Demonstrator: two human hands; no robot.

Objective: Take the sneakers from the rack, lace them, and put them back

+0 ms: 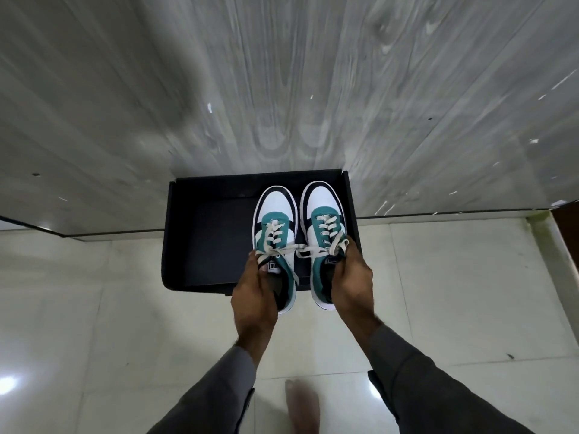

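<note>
Two white, black and teal sneakers with cream laces are held side by side over an open black box that stands on the floor against the wall. My left hand grips the heel end of the left sneaker. My right hand grips the heel end of the right sneaker. The toes point away from me, towards the wall. Both shoes are laced, and the lace ends hang loose between them. Their heels stick out past the box's near edge.
A grey wood-grain wall rises behind the box. The floor is glossy pale tile. My bare foot shows at the bottom centre. The left half of the box holds nothing. A dark brown edge shows at far right.
</note>
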